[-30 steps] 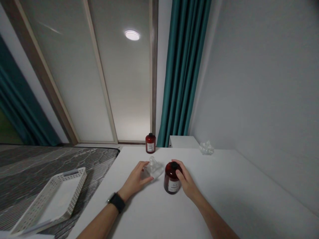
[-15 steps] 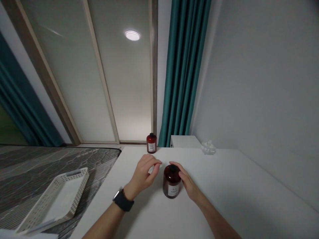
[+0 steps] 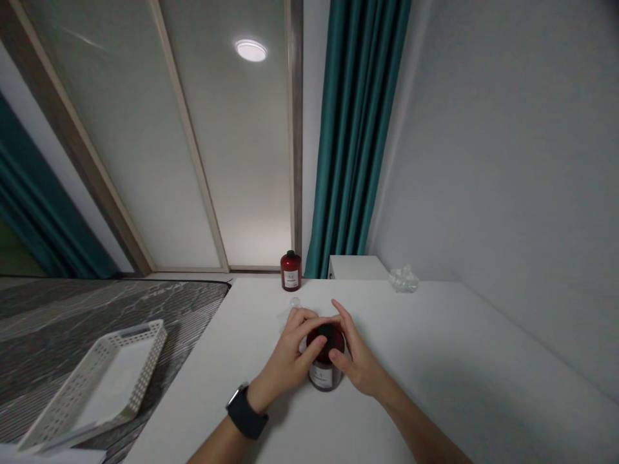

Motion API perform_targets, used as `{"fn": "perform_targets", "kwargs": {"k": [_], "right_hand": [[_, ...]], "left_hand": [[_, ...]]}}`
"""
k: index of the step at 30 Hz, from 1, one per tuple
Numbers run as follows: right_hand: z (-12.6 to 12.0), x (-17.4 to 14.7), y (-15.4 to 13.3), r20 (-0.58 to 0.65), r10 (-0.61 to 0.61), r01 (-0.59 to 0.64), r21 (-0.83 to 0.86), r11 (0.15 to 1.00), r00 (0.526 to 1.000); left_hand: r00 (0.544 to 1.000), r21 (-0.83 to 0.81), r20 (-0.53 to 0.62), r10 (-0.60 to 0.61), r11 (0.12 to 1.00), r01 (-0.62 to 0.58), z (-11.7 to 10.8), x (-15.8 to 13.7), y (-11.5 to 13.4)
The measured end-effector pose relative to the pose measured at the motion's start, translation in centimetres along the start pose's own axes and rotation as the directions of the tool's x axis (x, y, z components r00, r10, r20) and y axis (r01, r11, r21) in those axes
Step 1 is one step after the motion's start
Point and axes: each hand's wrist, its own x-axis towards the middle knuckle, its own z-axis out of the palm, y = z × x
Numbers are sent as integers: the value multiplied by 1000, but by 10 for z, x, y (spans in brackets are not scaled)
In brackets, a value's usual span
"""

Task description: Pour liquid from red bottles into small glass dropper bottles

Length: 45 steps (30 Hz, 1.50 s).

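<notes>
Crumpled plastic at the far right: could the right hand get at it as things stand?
Probably yes: no object shows between the plastic and the right hand, at the nearer bottle.

Dark red bottle [image 3: 324, 358], black cap [image 3: 325, 330], white front label [image 3: 320, 376], upright on white table [image 3: 372, 428]

"Which colours do we see nearest us?"

"We see a dark red-brown near bottle [image 3: 325, 354], with black cap [image 3: 325, 331] and white label [image 3: 321, 376]; the far bottle [image 3: 291, 267] shows brighter red, likewise black-capped and white-labelled; our desk [image 3: 425, 386] is plain white; our watch strap [image 3: 247, 413] is black."

"And beyond?"

"We find teal curtains [image 3: 358, 129]; a white basket [image 3: 149, 370] patterned with rows of holes; a grey floor [image 3: 191, 306], pale-veined and finely striped."
</notes>
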Motion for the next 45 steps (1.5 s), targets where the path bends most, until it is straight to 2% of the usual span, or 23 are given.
{"fn": "perform_targets", "kwargs": {"k": [6,16,20,23,28,33,39,45], "right_hand": [[7,0,-5,41,21,-23,70,997,999],[12,3,-2,46,47,-54,170,984,998],[16,3,-4,13,63,-65,168,984,998],[17,3,-5,4,45,-45,131,990,999],[10,2,-6,34,8,-9,35,999,999],[0,0,-14,-69,-96,81,-193,978,993],[9,-4,-22,-229,-249,175,-300,938,941],[15,-3,-24,-245,-355,250,-374,893,902]], "left_hand": [[995,-122,76,-61,990,70,-2,1,3],[991,-215,12,-134,967,133,2,-1,-3],[983,-277,-78,-166,951,139,8,-1,-4],[976,-325,-123,-182,936,134,11,-1,-5],[983,-437,-76,-167,892,118,8,0,-7],[988,-484,-53,-145,869,102,1,1,-7],[996,-429,4,-94,899,86,-2,2,-12],[993,-352,-59,-99,933,72,7,0,-13]]}}
